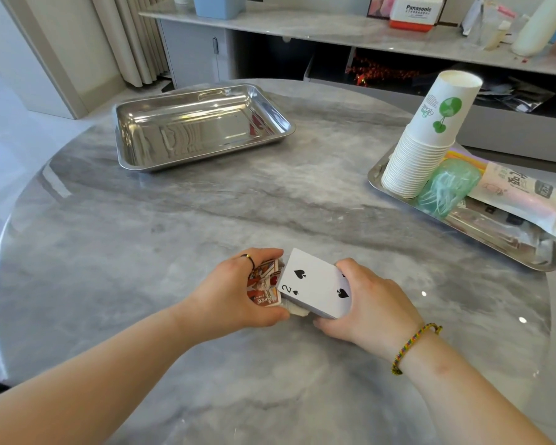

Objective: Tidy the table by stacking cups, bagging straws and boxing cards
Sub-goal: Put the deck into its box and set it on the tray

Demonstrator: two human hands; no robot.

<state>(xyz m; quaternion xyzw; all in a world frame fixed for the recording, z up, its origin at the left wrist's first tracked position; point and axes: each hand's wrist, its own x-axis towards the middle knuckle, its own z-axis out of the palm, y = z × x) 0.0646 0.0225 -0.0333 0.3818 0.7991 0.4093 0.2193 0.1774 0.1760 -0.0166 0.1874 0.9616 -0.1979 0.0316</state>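
Nearest me, over the grey marble table (174, 220), both hands met at the cards. The left hand (235, 297) was curled around a red printed card box (264, 285), its open end facing right. The right hand (366, 303) gripped the deck of cards (318, 285), two of spades on top, the deck's near corner at the box mouth. Farther right, a steel tray (540, 252) carried a tall stack of paper cups (427, 136), a green bag (446, 191) and a pale packet (523, 197). Farthest left sat an empty steel tray (203, 126).
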